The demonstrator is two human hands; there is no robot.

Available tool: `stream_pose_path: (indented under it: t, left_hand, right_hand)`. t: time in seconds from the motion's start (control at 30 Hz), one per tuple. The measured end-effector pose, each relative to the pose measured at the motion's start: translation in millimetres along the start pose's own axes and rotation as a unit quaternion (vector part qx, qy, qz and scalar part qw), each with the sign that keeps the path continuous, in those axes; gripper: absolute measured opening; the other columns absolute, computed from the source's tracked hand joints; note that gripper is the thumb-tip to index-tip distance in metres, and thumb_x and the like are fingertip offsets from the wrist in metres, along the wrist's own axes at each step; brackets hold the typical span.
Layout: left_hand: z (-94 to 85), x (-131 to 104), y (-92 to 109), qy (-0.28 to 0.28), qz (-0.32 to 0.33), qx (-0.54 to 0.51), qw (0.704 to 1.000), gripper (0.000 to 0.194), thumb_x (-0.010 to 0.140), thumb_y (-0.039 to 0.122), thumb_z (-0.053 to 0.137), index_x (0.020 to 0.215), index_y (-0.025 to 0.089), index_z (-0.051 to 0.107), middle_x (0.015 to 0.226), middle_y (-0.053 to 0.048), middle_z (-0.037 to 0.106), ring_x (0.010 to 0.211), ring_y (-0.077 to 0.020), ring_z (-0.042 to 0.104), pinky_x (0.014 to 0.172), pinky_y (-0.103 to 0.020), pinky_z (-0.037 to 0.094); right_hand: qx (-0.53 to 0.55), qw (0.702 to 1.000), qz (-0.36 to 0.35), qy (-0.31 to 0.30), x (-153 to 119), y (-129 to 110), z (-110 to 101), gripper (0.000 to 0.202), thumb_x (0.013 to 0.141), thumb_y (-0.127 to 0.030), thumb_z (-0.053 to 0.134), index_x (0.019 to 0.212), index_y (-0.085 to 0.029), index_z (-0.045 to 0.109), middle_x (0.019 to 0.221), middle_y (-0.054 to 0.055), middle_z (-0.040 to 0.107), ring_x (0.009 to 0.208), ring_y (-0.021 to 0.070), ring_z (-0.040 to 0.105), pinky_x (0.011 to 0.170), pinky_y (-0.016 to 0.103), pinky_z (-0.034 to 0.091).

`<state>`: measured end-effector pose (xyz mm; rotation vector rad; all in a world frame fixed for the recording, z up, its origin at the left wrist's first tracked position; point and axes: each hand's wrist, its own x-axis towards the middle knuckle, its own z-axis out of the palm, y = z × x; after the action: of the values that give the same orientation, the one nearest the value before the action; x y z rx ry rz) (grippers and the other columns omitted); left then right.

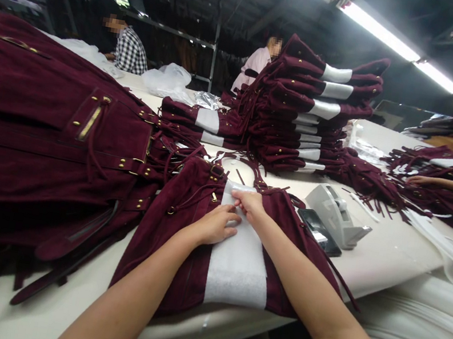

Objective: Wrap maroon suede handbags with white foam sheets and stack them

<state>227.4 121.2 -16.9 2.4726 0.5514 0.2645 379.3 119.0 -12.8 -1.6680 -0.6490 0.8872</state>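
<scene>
Bag (183, 232): matt, suede-like | band (239, 261): white, seemingly paper

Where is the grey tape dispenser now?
In the head view, the grey tape dispenser stands on the table, right of the bag under the hands, directly beside a dark flat object.

No lettering, number, brand or sign is readable from where I stand. Beside the grey tape dispenser (338, 216) lies a dark flat object (312, 221) with a pale patch (320, 237), too blurred to tell whether it bears print. Left of the dispenser, I can make out no writing on the white band (239, 261) around the maroon bag (192, 245).
</scene>
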Motion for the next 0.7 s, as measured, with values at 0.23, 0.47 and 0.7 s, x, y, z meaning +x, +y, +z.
stream_pose_path:
  t: [0.23,0.47,0.7]
  left_hand:
    - [-0.7,-1,1,0.002,0.002,0.011,1.0,0.037,0.084,0.026,0.06,0.12,0.022,0.065,0.145,-0.011,0.043,0.135,-0.03,0.04,0.116,-0.041,0.029]
    - [-0.7,0,2,0.009,0.022,0.02,1.0,0.036,0.084,0.024,0.061,0.119,0.02,0.065,0.141,-0.011,0.048,0.133,-0.0285,0.043,0.115,-0.04,0.033]
    - [-1.6,-1,2,0.012,0.03,0.031,0.999,0.034,0.084,0.023,0.062,0.117,0.019,0.067,0.138,-0.011,0.051,0.133,-0.0298,0.043,0.114,-0.041,0.033]
  right_hand:
    - [-0.14,0.987,-0.049,0.06,-2,6,-3,0.021,0.07,-0.029,0.076,0.059,-0.018,0.063,0.041,-0.003,0.051,0.04,0.0099,0.041,0.039,0.023,0.03]
    - [-0.289,0.949,-0.087,0.094,-7,9,-2,0.02,0.076,-0.04,0.072,0.08,-0.02,0.075,0.056,0.0,0.064,0.056,0.0164,0.06,0.052,0.024,0.041]
    - [-0.393,0.896,-0.155,0.139,-20,8,2,0.015,0.078,-0.043,0.072,0.083,-0.03,0.077,0.083,0.0,0.073,0.082,0.0192,0.065,0.07,0.026,0.045]
